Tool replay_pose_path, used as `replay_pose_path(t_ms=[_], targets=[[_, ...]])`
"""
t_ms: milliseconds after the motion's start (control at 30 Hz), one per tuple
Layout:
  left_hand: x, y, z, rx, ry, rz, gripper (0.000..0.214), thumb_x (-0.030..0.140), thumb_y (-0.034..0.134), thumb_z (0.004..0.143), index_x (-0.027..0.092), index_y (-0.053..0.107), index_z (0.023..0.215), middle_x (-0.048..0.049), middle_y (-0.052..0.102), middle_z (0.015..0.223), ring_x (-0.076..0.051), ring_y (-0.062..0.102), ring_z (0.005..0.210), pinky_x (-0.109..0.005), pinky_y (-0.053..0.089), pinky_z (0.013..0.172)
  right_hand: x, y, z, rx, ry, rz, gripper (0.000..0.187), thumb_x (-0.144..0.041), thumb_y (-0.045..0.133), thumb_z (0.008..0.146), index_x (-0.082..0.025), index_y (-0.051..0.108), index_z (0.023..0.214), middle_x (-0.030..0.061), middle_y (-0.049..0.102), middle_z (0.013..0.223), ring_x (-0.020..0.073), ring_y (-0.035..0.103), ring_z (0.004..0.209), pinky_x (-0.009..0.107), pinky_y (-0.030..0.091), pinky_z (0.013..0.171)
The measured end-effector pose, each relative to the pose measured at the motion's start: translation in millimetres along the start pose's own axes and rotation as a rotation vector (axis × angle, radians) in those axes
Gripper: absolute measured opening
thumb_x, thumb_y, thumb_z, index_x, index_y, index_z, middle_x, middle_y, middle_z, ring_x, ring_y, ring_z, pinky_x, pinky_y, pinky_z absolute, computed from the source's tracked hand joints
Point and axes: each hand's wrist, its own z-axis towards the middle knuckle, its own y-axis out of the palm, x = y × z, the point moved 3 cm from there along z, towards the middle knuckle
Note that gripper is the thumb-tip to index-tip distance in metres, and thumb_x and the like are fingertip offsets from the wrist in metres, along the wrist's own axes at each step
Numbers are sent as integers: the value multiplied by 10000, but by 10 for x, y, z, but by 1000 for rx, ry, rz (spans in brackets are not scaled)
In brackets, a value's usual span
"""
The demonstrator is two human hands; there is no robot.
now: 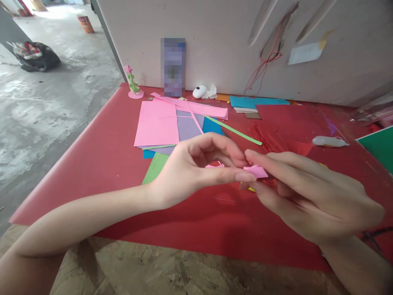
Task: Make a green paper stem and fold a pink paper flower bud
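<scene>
Between my two hands, above the red tabletop (92, 172), is a small folded piece of pink paper (257, 171). My left hand (208, 164) pinches its left end between thumb and fingers. The fingertips of my right hand (310, 188) close around the same piece from the right, thumb below and index finger above. Under the hands lie scraps, partly hidden, one of them yellow. Behind my left hand, pink paper sheets (156, 123) rest on purple, blue and green ones. A thin green strip (236, 131) slants off to the right.
A pink paper flower with a green stem (132, 82) stands at the back left. A blurred-out upright box (172, 67), a white rounded object (199, 91) and blue paper (258, 101) line the back. A glue bottle (329, 141) lies right, near a green board (379, 147).
</scene>
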Motion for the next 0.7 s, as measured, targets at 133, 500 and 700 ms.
replay_pose_path(t_ms=[133, 500, 700], targets=[[39, -13, 15, -84, -55, 198, 122, 85, 663, 778, 200, 704, 787, 57, 678, 725, -33, 627, 770, -117, 518, 766, 0, -31, 12, -17, 22, 63, 273, -54, 533, 860, -184, 556, 1099, -37, 649, 873, 15, 624, 833, 48, 516, 750], [21, -41, 33, 39, -258, 330, 23, 231, 772, 680, 241, 761, 699, 37, 721, 715, -88, 626, 738, -174, 506, 709, 106, 5, 47, -129, 116, 298, 395, -11, 524, 837, -255, 587, 1142, -41, 562, 805, 6, 542, 676, 105, 470, 563], [21, -64, 19, 106, -231, 296, 24, 247, 762, 696, 241, 742, 684, 64, 729, 720, -60, 641, 704, -152, 516, 686, 96, -116, -12, -91, 229, 206, 268, -190, 544, 881, -268, 599, 1132, -16, 559, 839, 44, 511, 683, 171, 447, 573]])
